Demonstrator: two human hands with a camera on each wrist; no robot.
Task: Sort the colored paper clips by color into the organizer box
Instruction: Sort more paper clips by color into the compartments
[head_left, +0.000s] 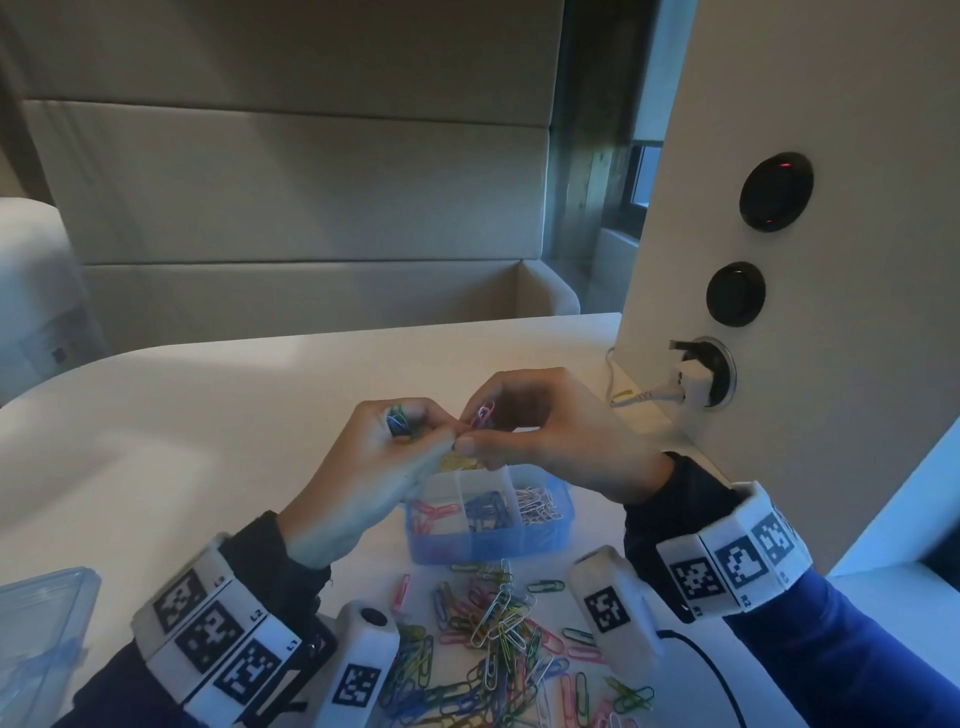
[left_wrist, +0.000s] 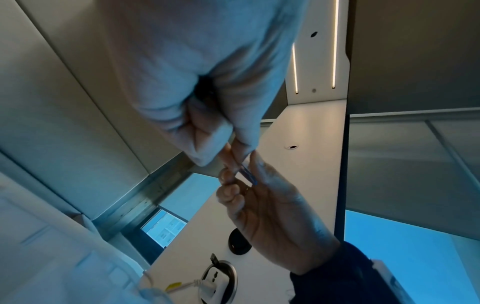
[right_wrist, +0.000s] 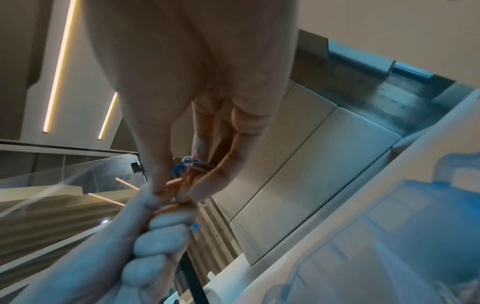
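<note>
Left hand (head_left: 379, 467) and right hand (head_left: 545, 436) meet at frame centre, raised above the organizer box (head_left: 519, 540), fingertips touching. L hand: fingers curled round a small bunch of clips (head_left: 399, 420), green and blue wires showing at the knuckles; exact no. cannot be told. R hand: thumb and forefinger pinch a pink clip (head_left: 484, 414) at the junction of the two hands; other fingers arched over it. Both wrists bent inward, forearms entering from lower left and lower right.

Box: blue translucent, below the hands; 3 front compartments seen, holding pink (left), blue (middle), white (right) clips; a yellow lot shows in a rear compartment, mostly hidden by the hands.

Loose pile of clips (head_left: 498, 639) lies on the white table (head_left: 208, 415), bottom centre, just in front of the box; mixed colours, too many to count.

Wristbands carry square coded markers; small print "L2", "L1" readable on the left band (head_left: 218, 629). Clear lid (head_left: 41, 623) at lower left edge. Wall panel, right: 2 black round fittings, 1 socket with white plug (head_left: 688, 382).
</note>
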